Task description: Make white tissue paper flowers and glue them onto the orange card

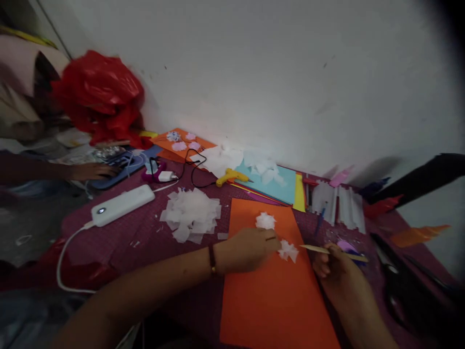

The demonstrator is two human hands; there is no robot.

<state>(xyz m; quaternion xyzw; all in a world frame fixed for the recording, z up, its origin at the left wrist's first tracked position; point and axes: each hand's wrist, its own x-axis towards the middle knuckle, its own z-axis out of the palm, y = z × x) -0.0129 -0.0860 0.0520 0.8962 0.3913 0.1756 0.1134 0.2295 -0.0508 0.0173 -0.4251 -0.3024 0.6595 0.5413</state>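
Observation:
My left hand (247, 249) rests on a large orange paper sheet (276, 300), its fingers pinched on a small white tissue flower (288, 251). A second white tissue flower (265, 221) lies on the sheet just above that hand. My right hand (332, 269) sits at the sheet's right edge, curled round a thin wooden stick (316, 248) that points left toward the flower. A dark band circles my left wrist.
A pile of white tissue squares (191, 213), a white power bank (121, 205), a yellow glue gun (230, 177), coloured paper sheets (276, 186) and black scissors (395, 276) lie on the maroon table (145, 237). Another person's hand (90, 170) is at the left near a red plastic bag (100, 97).

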